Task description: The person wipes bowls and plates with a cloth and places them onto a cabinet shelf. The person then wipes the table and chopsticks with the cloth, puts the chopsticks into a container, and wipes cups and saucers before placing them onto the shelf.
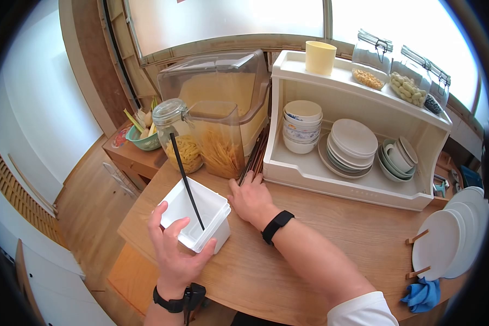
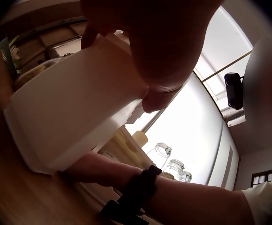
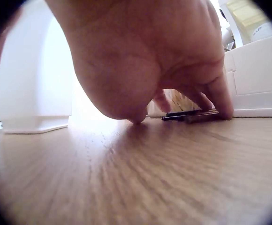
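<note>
A white plastic container (image 1: 221, 237) with an open top stands on the wooden table, one long black chopstick (image 1: 182, 171) leaning up out of it. My left hand (image 1: 175, 258) holds this container at its near side, thumb and fingers spread about the rim. In the left wrist view the container (image 2: 75, 98) fills much of the picture under that hand. To its right, my right hand (image 1: 251, 200) reaches to a bundle of dark chopsticks (image 1: 258, 153) lying beside the dish rack. In the right wrist view its spread fingers (image 3: 219, 93) come down at the chopstick ends (image 3: 192, 115).
Left of the chopsticks stand a pasta box (image 1: 220, 146), a lidded pasta jar (image 1: 183, 149) and a large grain bin (image 1: 212, 70). The white dish rack (image 1: 337, 187) is on the right with bowls and plates. More plates (image 1: 437, 244) and a blue cloth (image 1: 421, 295) lie far right.
</note>
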`<state>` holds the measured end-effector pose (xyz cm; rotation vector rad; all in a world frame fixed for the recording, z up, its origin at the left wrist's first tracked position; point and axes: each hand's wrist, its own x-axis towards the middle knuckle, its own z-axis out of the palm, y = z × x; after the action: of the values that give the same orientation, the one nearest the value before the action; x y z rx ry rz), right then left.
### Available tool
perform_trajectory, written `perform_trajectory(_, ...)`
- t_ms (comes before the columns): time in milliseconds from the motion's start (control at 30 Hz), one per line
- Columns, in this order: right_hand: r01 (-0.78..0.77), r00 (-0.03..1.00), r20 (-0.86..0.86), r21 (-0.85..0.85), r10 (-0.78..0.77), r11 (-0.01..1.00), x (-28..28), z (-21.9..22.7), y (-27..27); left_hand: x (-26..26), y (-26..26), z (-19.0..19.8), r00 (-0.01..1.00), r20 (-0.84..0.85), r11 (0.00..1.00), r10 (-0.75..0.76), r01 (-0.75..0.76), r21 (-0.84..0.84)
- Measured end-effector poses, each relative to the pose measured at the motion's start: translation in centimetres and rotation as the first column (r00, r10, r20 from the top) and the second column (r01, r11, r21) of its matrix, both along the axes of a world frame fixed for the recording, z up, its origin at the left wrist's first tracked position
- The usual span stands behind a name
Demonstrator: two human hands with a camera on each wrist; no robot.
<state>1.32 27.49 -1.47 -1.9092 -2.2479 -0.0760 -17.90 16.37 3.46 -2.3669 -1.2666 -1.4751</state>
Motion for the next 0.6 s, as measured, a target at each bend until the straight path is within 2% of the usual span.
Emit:
perform_trajectory(67,-0.010,1.000,0.001,0.000,0.010,1.000,0.0,-0.3,0.0,0.0,0.1,-0.4,1.000,0.025,1.000,-0.011,0.011,0.011)
perform_trajectory(133,-0.003,0.997,0.073,0.080,-0.003,0.997,0.0,-1.1,0.0,0.0,0.2,-0.5,1.000,0.024,1.000,-0.008,0.008,0.006)
perform_trajectory(367,-0.021,0.995,0.104,0.160,0.004,0.987,0.2,-2.4,-1.0,0.2,0.1,-0.7,1.000,0.022,1.000,0.013,-0.013,0.019)
perform_trajectory(433,-0.094,0.969,0.239,0.118,0.063,0.989,0.1,-2.3,-1.8,0.3,0.1,-0.7,1.000,0.024,1.000,0.017,-0.018,0.024)
perform_trajectory(467,-0.093,0.968,0.241,0.118,0.062,0.989,0.0,-2.4,-2.3,0.3,0.1,-0.7,0.999,0.022,0.999,0.025,-0.026,0.027)
perform_trajectory(533,-0.107,0.987,0.141,0.193,0.080,0.975,-0.3,-2.5,-3.5,0.3,0.2,-0.7,0.999,0.027,0.999,0.021,-0.022,0.031)
perform_trajectory(600,-0.118,0.981,0.179,0.220,0.078,0.968,-1.0,-2.3,-5.1,0.4,0.2,-0.7,0.999,0.029,0.999,0.013,-0.014,0.037)
